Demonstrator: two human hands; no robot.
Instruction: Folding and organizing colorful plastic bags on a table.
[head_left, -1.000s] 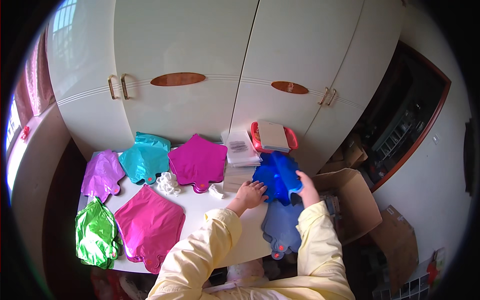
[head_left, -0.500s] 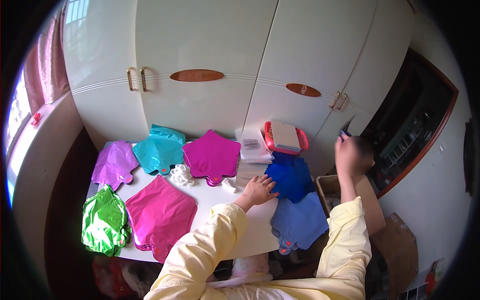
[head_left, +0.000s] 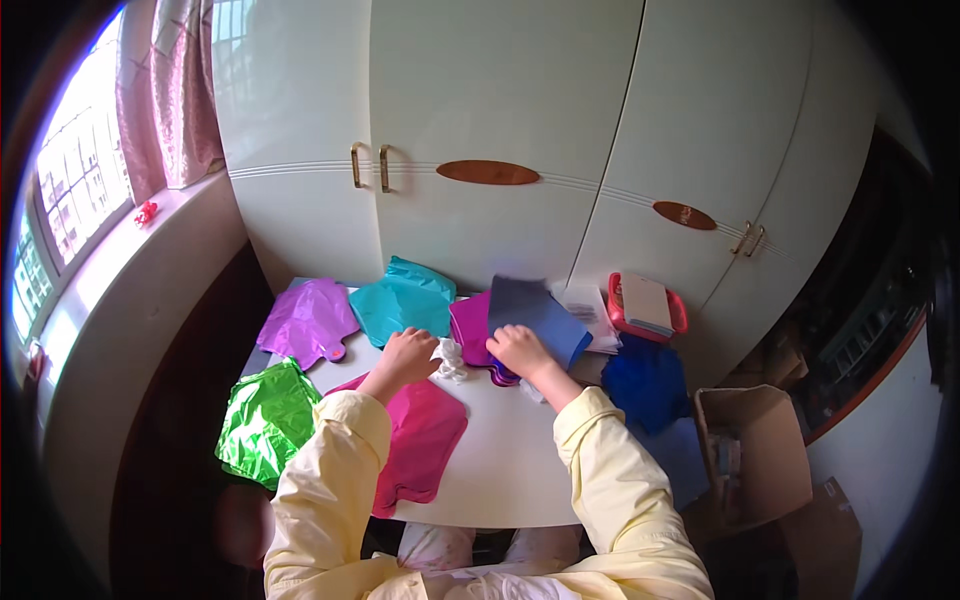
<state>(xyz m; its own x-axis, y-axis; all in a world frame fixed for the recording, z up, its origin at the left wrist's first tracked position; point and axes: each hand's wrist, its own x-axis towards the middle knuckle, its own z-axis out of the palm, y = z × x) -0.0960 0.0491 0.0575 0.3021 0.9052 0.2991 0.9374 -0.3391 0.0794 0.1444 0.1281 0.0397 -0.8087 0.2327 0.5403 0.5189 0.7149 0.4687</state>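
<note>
My right hand (head_left: 520,350) is closed on the lower edge of a dark grey-blue flat foil balloon (head_left: 538,308), lying over the magenta foil balloon (head_left: 467,325). To its left, my left hand (head_left: 408,353) has bent fingers pressed together beside a bundle of white ribbon (head_left: 451,362); whatever the fingertips hold is hidden. Behind that hand lies a teal foil balloon (head_left: 400,300), and my left forearm reaches across a pink one (head_left: 425,440). A purple foil balloon (head_left: 305,320) and a shiny green one (head_left: 265,415) lie at the left.
At the table's right are a deep blue foil balloon (head_left: 645,380) and a paler blue one (head_left: 675,455). Clear bags (head_left: 590,312) lie beside a red basket (head_left: 683,318) holding cards. An open cardboard box (head_left: 765,460) stands right of the table (head_left: 500,490); tall white cabinets (head_left: 500,90) rise behind.
My right hand has come from the far right to the table's middle, where the grey-blue balloon now lies over the magenta one. My left hand has moved left. The view has turned leftward.
</note>
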